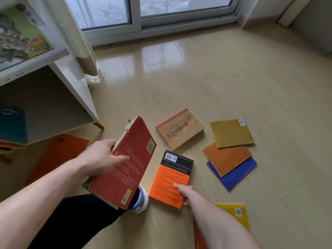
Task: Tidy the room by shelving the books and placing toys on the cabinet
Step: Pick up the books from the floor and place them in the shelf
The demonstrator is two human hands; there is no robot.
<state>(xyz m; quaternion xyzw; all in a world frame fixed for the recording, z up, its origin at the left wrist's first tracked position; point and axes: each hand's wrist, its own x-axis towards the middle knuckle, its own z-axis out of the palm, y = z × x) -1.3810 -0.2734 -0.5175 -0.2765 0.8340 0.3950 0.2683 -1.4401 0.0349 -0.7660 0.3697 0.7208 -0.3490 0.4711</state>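
While I'm crouching here on the floor point(224, 83), my left hand point(100, 159) is gripping a worn red book point(129, 164), thumb lying across the back cover and the other fingers curled round the page edge, holding it tilted up above my knee. My right hand point(185, 192) is reaching down to the orange book point(170, 184), index finger stretched out and touching its cover, the rest of the fingers loosely tucked and not holding anything yet. Progress-wise I'm guessing I'm barely into this. The white shelf point(75, 94) on my left is sitting with a mostly empty compartment, though something teal is already in there down low and an illustrated book is up on top. Still lying on the floor: a tan book point(179, 130) just past the orange one, a gold one point(231, 133) overlapping an amber one point(226, 158) that's overlapping a blue one point(235, 175), and a yellow one point(237, 214) peeking out beside my right forearm. I'm not seeing any toys in view, so can't say where that part stands.
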